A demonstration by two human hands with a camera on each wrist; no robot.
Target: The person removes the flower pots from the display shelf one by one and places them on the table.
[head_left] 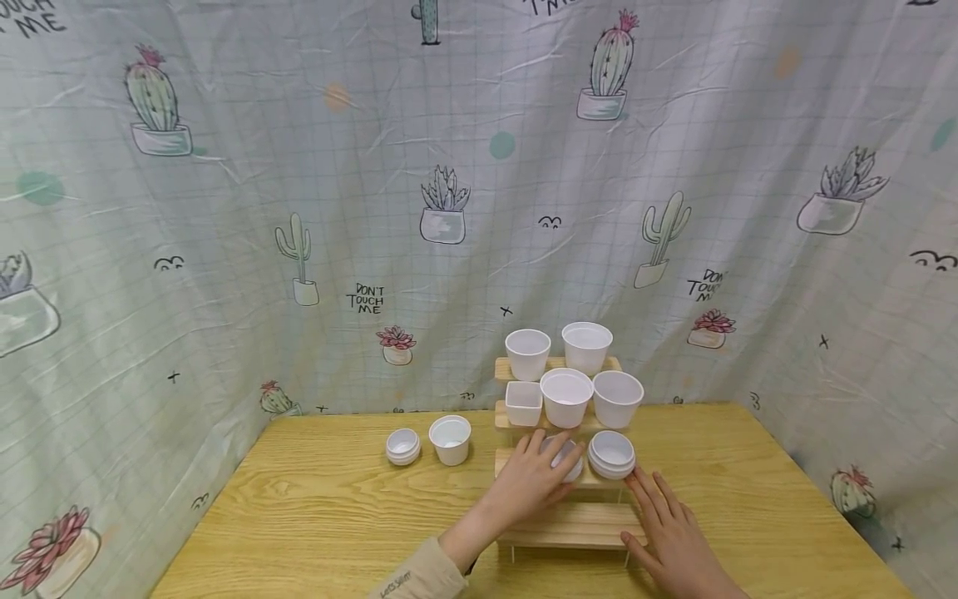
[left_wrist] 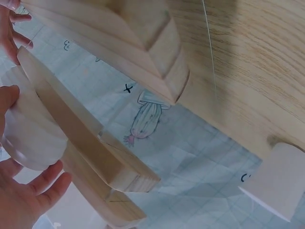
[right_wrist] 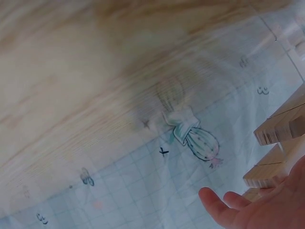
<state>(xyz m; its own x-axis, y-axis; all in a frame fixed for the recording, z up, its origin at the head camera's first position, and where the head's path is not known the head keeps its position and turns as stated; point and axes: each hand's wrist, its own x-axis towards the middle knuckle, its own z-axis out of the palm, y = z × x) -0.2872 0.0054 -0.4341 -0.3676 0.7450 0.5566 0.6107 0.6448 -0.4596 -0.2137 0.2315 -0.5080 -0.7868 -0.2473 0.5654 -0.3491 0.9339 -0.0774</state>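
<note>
My left hand (head_left: 516,482) holds a round white cup (head_left: 573,467) on the third tier of the wooden stepped stand (head_left: 569,526). In the left wrist view, thumb and fingers grip the sides of that cup (left_wrist: 35,119) close to a wooden shelf. Just right of it on the same tier sits a ribbed white cup (head_left: 611,455). My right hand (head_left: 677,532) lies along the stand's right side with its fingers extended, the fingertips right by the ribbed cup. Part of the held cup is hidden under my left hand.
Several white cups stand on the upper two tiers, among them a square one (head_left: 523,403). On the table (head_left: 314,507), left of the stand, are a small ribbed cup (head_left: 403,448) and a taller cup (head_left: 451,441). A cactus-print curtain (head_left: 359,208) hangs behind the table.
</note>
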